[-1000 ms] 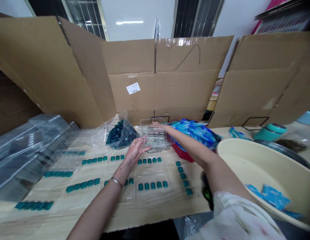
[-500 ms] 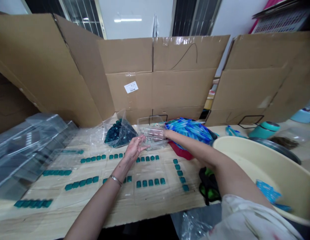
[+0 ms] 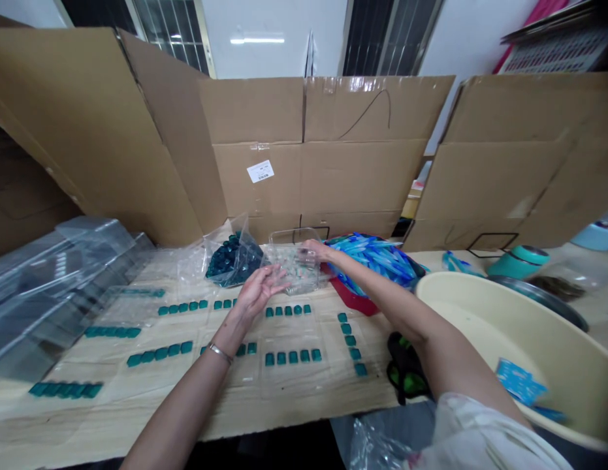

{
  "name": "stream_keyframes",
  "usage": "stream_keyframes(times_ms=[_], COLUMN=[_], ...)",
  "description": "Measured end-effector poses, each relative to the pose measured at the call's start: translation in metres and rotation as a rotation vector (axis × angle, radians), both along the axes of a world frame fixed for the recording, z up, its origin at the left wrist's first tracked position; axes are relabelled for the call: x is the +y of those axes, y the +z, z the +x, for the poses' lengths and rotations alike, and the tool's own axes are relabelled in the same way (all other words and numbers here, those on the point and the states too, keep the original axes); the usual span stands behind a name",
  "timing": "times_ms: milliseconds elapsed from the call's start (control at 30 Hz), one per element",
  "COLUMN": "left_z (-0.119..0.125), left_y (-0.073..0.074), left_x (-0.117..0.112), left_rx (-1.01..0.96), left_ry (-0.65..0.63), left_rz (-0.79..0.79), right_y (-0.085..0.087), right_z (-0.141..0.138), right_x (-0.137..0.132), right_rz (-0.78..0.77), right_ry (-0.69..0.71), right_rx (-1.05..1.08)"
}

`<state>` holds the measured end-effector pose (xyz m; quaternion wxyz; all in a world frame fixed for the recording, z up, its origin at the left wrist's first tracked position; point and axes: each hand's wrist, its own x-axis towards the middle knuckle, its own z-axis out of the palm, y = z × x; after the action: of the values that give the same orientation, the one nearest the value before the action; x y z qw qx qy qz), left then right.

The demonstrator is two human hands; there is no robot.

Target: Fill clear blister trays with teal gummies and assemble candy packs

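Observation:
My left hand (image 3: 258,287) is palm up with its fingers apart, beside the near left edge of a clear plastic box (image 3: 317,282). Small pale pieces (image 3: 294,271) lie inside that box. My right hand (image 3: 312,250) reaches in over the box from the right, its fingers curled down and partly blurred behind the plastic; anything between them is too small to make out. Left of the box stands a clear bag (image 3: 245,238) of dark teal pieces (image 3: 230,259). Teal squares (image 3: 294,356) lie in short rows on the table, some in clear trays.
A red basin (image 3: 352,300) of blue strips (image 3: 375,258) sits right of the box. Further right are a cream tub (image 3: 460,287) and a teal flask (image 3: 522,261). Clear bins (image 3: 83,274) are stacked at left. Cardboard (image 3: 352,176) walls the back. A black-green object (image 3: 404,372) lies near the front edge.
My right hand has drawn up and back from deeper in the clear box, its fingers now curled. My left hand has shifted slightly left and its fingers have spread, palm up.

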<state>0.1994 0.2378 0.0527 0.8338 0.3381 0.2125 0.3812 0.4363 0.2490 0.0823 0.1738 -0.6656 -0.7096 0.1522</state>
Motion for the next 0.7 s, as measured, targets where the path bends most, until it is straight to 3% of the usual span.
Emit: stream_keyframes(times_ms=[133, 267, 433, 567, 700], left_z=[-0.037, -0.061, -0.060, -0.054, -0.052], left_y=[0.002, -0.009, -0.020, -0.022, -0.028], left_x=[-0.020, -0.051, -0.067, -0.063, -0.059], left_rx=[0.156, 0.262, 0.249, 0.223, 0.208], left_ry=[-0.112, -0.249, -0.371, -0.436, -0.441], left_rz=[-0.015, -0.037, -0.044, -0.007, -0.004], right_y=[-0.003, -0.020, -0.035, -0.036, -0.037], right_z=[0.012, 0.009, -0.003, 0.000, 0.010], right_x=[-0.003, -0.010, -0.011, -0.006, -0.003], right_rz=[-0.025, -0.118, -0.141, -0.123, -0.120], right_ry=[0.027, 0.062, 0.046, -0.050, -0.106], right_rx=[-0.063, -0.082, -0.052, -0.001, 0.200])
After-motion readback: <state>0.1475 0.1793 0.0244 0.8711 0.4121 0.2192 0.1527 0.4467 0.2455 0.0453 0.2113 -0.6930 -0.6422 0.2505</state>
